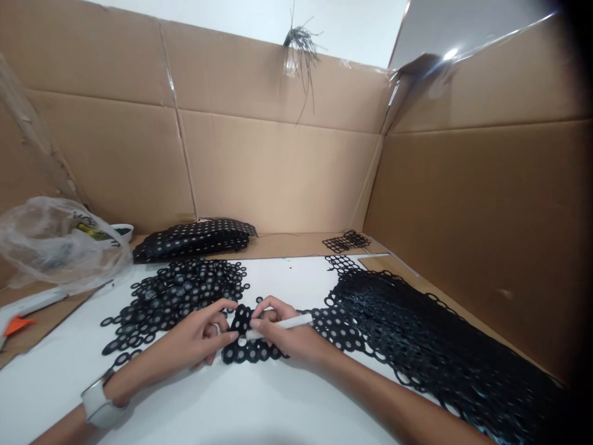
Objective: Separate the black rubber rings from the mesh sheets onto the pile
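Observation:
A black strip of joined rings with pale centres lies in front of me on the white tabletop, its upper part raised and folded between my hands. My left hand pinches the left edge of the raised part between thumb and fingers. From the other side, my right hand is closed around a slim white pen-like stick, its fingertips against the same strip. The stick's tip is partly hidden at the strip. To the right, the dotted piece reaches under a heap of black ring mesh.
Loose black discs are piled at left. Behind them lie stacked dotted sheets. A clear plastic bag, a small white bowl and an orange piece are farther left. Cardboard walls enclose the table.

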### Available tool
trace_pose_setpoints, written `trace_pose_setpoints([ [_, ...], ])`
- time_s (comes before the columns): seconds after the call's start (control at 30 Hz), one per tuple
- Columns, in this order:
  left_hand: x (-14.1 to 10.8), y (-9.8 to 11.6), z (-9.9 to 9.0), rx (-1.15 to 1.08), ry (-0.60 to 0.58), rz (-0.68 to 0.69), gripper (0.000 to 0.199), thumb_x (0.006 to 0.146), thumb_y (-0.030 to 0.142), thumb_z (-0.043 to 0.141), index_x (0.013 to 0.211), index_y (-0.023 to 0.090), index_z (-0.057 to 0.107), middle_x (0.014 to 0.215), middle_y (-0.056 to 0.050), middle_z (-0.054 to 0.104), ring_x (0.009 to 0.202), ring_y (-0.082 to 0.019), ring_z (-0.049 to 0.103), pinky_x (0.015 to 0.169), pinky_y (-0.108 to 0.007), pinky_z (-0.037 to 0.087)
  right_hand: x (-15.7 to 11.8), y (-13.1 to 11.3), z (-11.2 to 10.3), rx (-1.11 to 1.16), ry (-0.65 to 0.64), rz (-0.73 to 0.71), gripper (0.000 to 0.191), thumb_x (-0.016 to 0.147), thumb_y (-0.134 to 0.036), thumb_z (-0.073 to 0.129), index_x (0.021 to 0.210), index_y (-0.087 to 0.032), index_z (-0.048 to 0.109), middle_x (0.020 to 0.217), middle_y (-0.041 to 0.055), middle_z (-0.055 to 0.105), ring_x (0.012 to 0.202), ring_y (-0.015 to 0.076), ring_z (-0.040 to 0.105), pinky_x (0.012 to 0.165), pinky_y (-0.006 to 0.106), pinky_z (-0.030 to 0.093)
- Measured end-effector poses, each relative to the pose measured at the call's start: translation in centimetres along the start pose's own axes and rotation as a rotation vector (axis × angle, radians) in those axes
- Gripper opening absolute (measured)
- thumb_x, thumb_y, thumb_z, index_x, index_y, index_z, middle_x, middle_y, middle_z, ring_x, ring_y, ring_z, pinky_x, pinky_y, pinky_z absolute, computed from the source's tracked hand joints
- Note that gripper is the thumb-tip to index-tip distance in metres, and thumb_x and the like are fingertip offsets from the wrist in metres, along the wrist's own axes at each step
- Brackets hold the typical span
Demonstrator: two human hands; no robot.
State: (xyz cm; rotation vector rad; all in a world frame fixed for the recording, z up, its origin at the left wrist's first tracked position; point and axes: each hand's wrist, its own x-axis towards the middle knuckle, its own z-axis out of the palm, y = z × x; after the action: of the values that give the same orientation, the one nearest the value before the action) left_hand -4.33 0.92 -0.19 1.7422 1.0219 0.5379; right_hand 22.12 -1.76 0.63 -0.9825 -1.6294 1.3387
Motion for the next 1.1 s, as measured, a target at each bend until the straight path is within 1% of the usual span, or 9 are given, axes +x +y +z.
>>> trace_pose_setpoints([
  [0.1, 0.2, -0.6, 0.0, 0.016, 0.013, 0.010, 0.063, 0.099, 0.066, 0.067, 0.145, 0.027, 0.047, 0.078, 0.007, 0.057, 0.052, -0.014, 0.060, 0.039, -0.020, 0.041, 0.1, 0.1, 0.0, 0.050, -0.001, 0.009, 0.037, 0.095, -0.055, 0.077, 0.096, -0.022, 0.062, 0.068, -0.0065, 0.054, 0.055, 0.0107, 0.040, 0.052, 0.022, 0.028],
  [0.23, 0.5, -1.1, 0.1, 0.020, 0.036, 0.015, 0.058, 0.101, 0.065, 0.064, 0.142, 0.028, 0.048, 0.084, 0.006, 0.057, 0.052, -0.012, 0.060, 0.038, -0.019, 0.036, -0.1, -0.1, -0.1, 0.001, -0.017, -0.003, 0.045, 0.099, -0.059, 0.072, 0.082, -0.018, 0.064, 0.068, -0.0038, 0.055, 0.058, 0.0103, 0.042, 0.054, 0.023, 0.030],
  [0.33, 0.5, -1.1, 0.2, 0.032, 0.054, 0.023, 0.053, 0.103, 0.063, 0.062, 0.141, 0.028, 0.049, 0.084, 0.006, 0.055, 0.051, -0.010, 0.058, 0.040, -0.018, 0.034, -0.1, -0.3, -0.1, 0.027, -0.032, 0.018, 0.031, 0.102, -0.044, 0.063, 0.085, -0.019, 0.067, 0.067, -0.0022, 0.060, 0.054, 0.0107, 0.043, 0.051, 0.023, 0.030],
  [0.4, 0.6, -1.1, 0.4, 0.040, 0.066, 0.031, 0.051, 0.104, 0.062, 0.059, 0.141, 0.028, 0.049, 0.084, 0.006, 0.055, 0.049, -0.009, 0.055, 0.041, -0.019, 0.033, 0.0, -0.2, -0.1, 0.045, -0.049, 0.039, 0.018, 0.098, -0.030, 0.058, 0.090, -0.019, 0.070, 0.068, -0.0008, 0.065, 0.051, 0.0108, 0.044, 0.048, 0.022, 0.029],
  [0.47, 0.6, -1.2, 0.6, 0.051, 0.079, 0.042, 0.049, 0.105, 0.062, 0.057, 0.140, 0.028, 0.049, 0.087, 0.006, 0.056, 0.048, -0.009, 0.052, 0.042, -0.020, 0.033, 0.1, 0.0, -0.2, 0.048, -0.060, 0.048, 0.017, 0.093, -0.022, 0.055, 0.092, -0.019, 0.071, 0.070, 0.0000, 0.067, 0.050, 0.0109, 0.045, 0.047, 0.022, 0.030],
  [0.63, 0.8, -1.5, 0.9, 0.103, 0.115, 0.083, 0.046, 0.106, 0.059, 0.057, 0.139, 0.027, 0.052, 0.085, 0.005, 0.057, 0.050, -0.010, 0.049, 0.048, -0.023, 0.034, 0.3, 0.6, -0.3, 0.028, -0.072, 0.037, 0.018, 0.093, -0.019, 0.053, 0.093, -0.019, 0.070, 0.070, -0.0006, 0.068, 0.051, 0.0106, 0.047, 0.050, 0.021, 0.035],
  [0.8, 0.7, -1.3, 1.2, 0.150, 0.159, 0.129, 0.044, 0.106, 0.055, 0.056, 0.139, 0.026, 0.054, 0.090, 0.003, 0.058, 0.062, -0.013, 0.050, 0.057, -0.025, 0.034, 0.2, 0.8, -0.4, 0.005, -0.090, 0.014, 0.016, 0.095, -0.018, 0.053, 0.094, -0.019, 0.068, 0.072, -0.0011, 0.069, 0.053, 0.0105, 0.048, 0.053, 0.021, 0.037],
  [0.97, 0.6, -0.7, 1.8, 0.161, 0.191, 0.160, 0.040, 0.107, 0.051, 0.054, 0.137, 0.024, 0.058, 0.087, 0.002, 0.058, 0.063, -0.015, 0.050, 0.061, -0.027, 0.034, -0.2, 0.5, -0.3, -0.058, -0.114, -0.033, 0.011, 0.097, -0.018, 0.059, 0.096, -0.020, 0.070, 0.081, 0.0001, 0.071, 0.074, 0.0142, 0.064, 0.068, 0.023, 0.045],
  [1.1, 0.6, -0.2, 2.1, 0.142, 0.203, 0.178, 0.039, 0.107, 0.050, 0.052, 0.135, 0.023, 0.061, 0.083, 0.002, 0.055, 0.063, -0.015, 0.049, 0.061, -0.027, 0.033, -0.5, 0.1, -0.1, -0.123, -0.142, -0.073, 0.014, 0.098, -0.017, 0.060, 0.095, -0.020, 0.073, 0.089, 0.0012, 0.074, 0.084, 0.0168, 0.068, 0.079, 0.026, 0.050],
])
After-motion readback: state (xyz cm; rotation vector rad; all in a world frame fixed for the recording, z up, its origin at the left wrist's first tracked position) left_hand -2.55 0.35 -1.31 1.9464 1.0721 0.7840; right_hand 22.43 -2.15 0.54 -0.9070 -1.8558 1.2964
